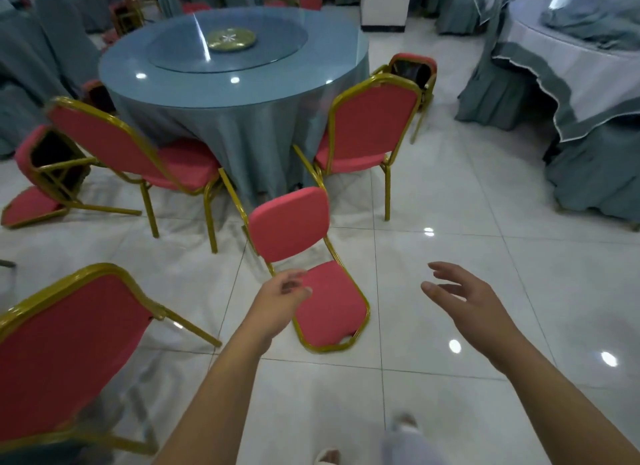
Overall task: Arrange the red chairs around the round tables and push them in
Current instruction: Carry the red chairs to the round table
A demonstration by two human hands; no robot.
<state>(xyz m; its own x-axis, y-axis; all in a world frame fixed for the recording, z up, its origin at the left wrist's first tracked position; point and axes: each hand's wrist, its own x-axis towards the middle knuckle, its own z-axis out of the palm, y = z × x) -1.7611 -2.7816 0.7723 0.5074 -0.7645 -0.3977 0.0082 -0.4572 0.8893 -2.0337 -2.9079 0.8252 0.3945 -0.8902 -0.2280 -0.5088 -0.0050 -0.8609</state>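
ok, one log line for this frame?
left hand: open, reaching tipped chair | right hand: open, empty | round table: two chairs upright

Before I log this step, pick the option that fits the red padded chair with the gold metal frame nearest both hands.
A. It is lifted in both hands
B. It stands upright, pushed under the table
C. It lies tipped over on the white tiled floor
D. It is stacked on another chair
C: the red padded chair with the gold metal frame lies tipped, backrest on the white tiled floor and legs pointing toward the round table with the blue-grey cloth; the left hand and right hand are open, gripping nothing.

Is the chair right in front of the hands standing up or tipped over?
Tipped over. The chair lies on its back: backrest flat on the floor, seat upright, legs pointing toward the table.
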